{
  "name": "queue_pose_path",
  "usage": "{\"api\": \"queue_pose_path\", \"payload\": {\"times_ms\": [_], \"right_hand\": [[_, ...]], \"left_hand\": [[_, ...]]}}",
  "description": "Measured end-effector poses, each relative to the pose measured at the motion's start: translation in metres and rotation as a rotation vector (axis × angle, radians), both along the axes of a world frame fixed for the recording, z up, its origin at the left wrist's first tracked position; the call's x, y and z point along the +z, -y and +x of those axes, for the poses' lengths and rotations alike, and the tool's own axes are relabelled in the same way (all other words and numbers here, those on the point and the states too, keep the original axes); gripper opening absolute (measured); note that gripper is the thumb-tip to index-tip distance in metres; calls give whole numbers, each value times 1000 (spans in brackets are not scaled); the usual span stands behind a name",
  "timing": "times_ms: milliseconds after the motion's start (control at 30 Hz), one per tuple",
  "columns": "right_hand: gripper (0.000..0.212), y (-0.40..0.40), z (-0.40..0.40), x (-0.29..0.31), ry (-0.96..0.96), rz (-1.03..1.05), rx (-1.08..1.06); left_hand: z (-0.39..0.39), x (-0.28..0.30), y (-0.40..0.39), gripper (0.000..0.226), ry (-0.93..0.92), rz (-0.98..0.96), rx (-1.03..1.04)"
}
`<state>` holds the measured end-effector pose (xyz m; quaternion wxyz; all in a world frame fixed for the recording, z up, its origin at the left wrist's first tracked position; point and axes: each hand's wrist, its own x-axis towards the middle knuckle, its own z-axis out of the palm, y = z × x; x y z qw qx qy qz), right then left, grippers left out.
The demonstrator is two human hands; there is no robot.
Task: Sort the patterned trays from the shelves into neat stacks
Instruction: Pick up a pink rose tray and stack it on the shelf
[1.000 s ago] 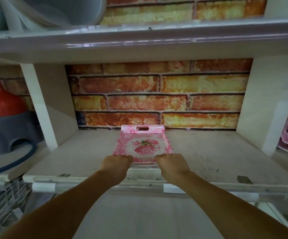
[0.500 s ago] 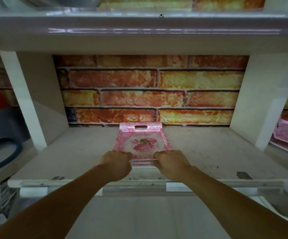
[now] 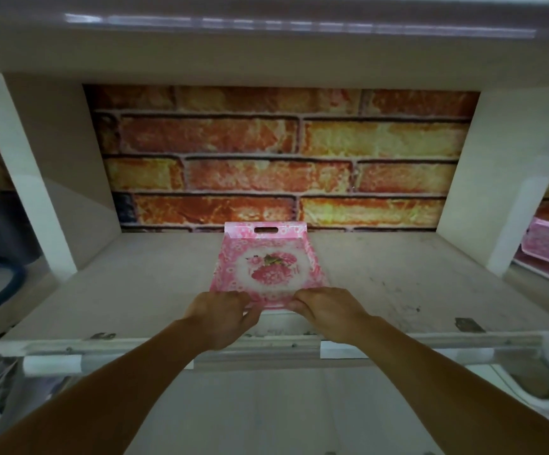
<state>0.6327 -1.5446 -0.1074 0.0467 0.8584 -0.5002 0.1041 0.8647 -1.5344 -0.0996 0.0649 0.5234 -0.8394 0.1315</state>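
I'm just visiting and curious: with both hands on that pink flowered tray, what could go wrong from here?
Both hands, left hand and right hand, pinch only the pink floral tray's near edge, so its far end might tip or drag on the shelf. It may also sit crooked, spoiling a neat stack.

Pale wooden shelf [image 3: 397,290], white side panels [image 3: 483,178], brick-pattern back wall [image 3: 266,159], glossy upper shelf edge [image 3: 299,24], dim light.

Your single view comes from the camera on your head, looking forward and slightly down into the shelf [image 3: 397,284] bay, close enough that both forearms reach in from the bottom edge and the brick-patterned back wall [image 3: 283,159] faces you squarely.
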Motion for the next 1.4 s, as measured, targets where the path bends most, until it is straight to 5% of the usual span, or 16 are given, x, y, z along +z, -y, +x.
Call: {"api": "queue_pose_path", "payload": {"times_ms": [600, 900, 1033, 1167, 1333, 1400], "right_hand": [[45, -1, 0, -11, -12, -91, -25], [48, -5, 2, -7, -19, 18, -56], [82, -16, 2, -7, 50, -19, -61], [91, -41, -15, 4, 89, -52, -136], [69, -82, -65, 10, 60, -14, -330], [80, -106, -90, 13, 55, -9, -406]], "left_hand": [[14, -18, 13, 78, -9, -93, -128], [10, -11, 11, 58, 24, 19, -104], [5, -5, 8, 79, -36, -16, -88], [-21, 13, -2, 78, -23, -45, -151], [-74, 26, -12, 77, 6, -21, -240], [-100, 27, -17, 70, -17, 3, -292]]}}
